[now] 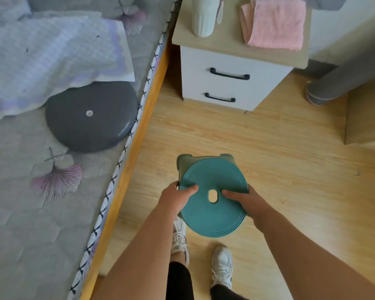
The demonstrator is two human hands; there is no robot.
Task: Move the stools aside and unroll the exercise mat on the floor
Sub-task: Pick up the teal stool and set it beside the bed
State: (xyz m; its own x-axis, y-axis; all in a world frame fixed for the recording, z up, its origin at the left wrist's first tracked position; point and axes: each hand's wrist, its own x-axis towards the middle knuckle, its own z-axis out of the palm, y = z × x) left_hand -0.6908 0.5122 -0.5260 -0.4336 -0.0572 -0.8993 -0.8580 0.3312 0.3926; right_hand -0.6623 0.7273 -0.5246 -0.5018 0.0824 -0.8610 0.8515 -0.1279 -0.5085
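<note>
On my feed, a dark grey disc (91,118) lies on the floral-print bed (30,213), its upper edge under a pale lilac quilt (41,57). Beside the bed, on the wooden floor (290,180), a two-drawer nightstand (225,87) carries a folded pink towel (275,24) and a white ribbed bottle (204,18).

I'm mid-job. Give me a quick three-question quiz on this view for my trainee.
1. True or false: the left hand and right hand both grip the teal stool.
2. How many drawers show on the nightstand? A one, B two, C three.
3. Fill in: the grey round cushion lies on the ____.
Key: 1 true; 2 B; 3 bed.
</note>
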